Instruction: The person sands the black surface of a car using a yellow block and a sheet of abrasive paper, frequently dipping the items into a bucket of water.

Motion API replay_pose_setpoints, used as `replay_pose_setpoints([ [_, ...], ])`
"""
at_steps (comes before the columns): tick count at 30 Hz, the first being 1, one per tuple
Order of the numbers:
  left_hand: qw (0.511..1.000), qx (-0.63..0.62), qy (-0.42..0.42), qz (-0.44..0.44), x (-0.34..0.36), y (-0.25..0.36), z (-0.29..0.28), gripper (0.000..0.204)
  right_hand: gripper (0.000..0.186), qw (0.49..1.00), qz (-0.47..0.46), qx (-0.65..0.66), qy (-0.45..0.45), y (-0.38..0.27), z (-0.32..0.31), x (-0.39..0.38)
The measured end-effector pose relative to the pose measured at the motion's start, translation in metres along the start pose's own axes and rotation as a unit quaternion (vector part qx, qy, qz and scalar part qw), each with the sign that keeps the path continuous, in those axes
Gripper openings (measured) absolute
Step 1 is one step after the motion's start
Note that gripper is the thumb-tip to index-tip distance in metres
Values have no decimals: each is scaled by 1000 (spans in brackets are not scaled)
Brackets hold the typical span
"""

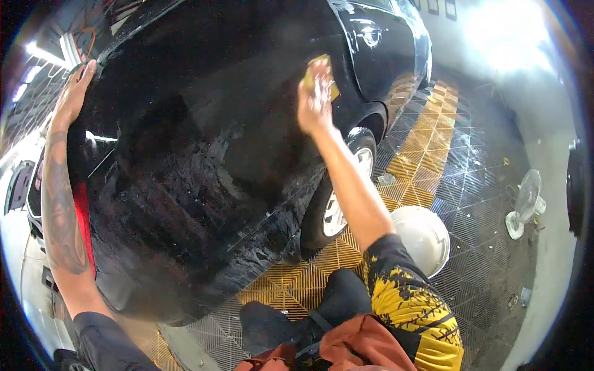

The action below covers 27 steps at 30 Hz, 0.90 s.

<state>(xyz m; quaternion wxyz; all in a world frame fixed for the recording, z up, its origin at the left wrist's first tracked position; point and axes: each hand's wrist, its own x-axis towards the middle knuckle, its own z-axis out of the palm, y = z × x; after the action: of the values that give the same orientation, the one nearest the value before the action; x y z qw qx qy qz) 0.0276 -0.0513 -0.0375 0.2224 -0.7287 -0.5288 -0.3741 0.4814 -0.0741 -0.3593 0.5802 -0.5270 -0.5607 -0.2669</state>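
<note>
A black car [204, 123] with soapy streaks on its paint fills the middle of the view. My right hand [314, 102] is pressed to its side panel above the rear wheel, flat over a yellow sponge [335, 91] whose edges show around the fingers. White foam covers the back of that hand. At the far left, my left hand [77, 93] rests on the car's edge, fingers stretched out and holding nothing. A red light [83, 222] shows beside my left forearm.
A white bucket [427, 238] stands on the grid-tiled floor [433, 142], right of the rear wheel [337, 213]. Farther right, a fan [528, 195] stands near the pale wall [557, 247]. Another vehicle [25, 247] is at the left edge.
</note>
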Motion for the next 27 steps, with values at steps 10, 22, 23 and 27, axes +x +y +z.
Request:
replay_pose_setpoints([
  [10,1000,-22,1,-1,1,-7,0,87,66,991,64,106,44,-8,-3,19],
  [22,1000,0,-6,-2,3,-10,-2,85,61,961,194,196,-12,43,8,41],
  [23,1000,-2,-14,-5,4,-10,-2,85,62,977,152,145,-34,40,7,38],
  [27,1000,-6,-3,-21,1,-6,-1,85,67,991,-49,108,61,-8,-4,-2],
])
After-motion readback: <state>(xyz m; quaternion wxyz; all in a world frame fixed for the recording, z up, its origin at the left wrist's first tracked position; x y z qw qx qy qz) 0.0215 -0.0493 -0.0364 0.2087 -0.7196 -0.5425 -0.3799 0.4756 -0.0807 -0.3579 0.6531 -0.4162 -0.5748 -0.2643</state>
